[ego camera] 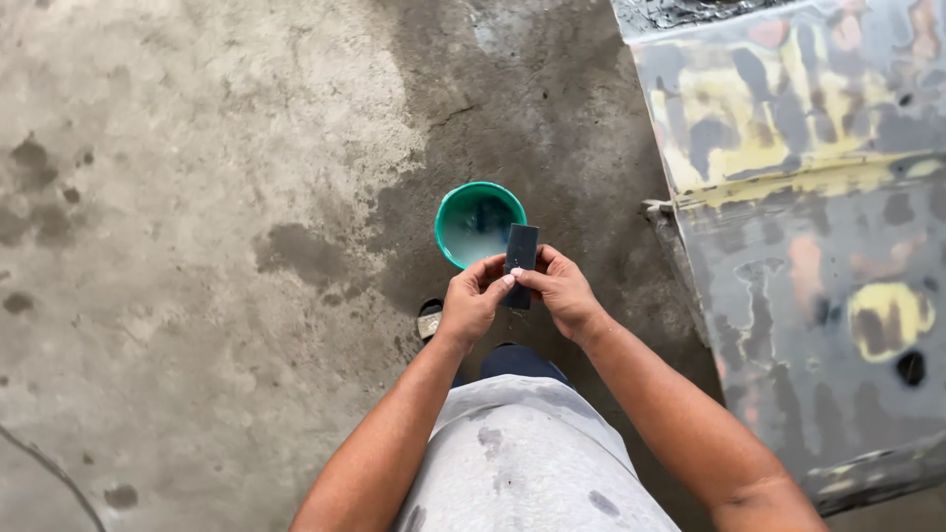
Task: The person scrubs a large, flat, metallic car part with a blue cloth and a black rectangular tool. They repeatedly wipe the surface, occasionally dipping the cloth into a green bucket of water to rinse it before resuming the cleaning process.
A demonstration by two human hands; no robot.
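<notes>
Both hands pinching one dark sanding block, chest height.
Left hand (471,303) and right hand (562,292) clamp the block (520,254) between fingertips, held upright just above the green bucket (463,209) on wet concrete floor (197,197); sanded car panel (818,246) to the right.

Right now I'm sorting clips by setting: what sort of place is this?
Probably an auto body repair yard: a sanded, patchy car panel, a stained concrete floor and a green bucket.
</notes>
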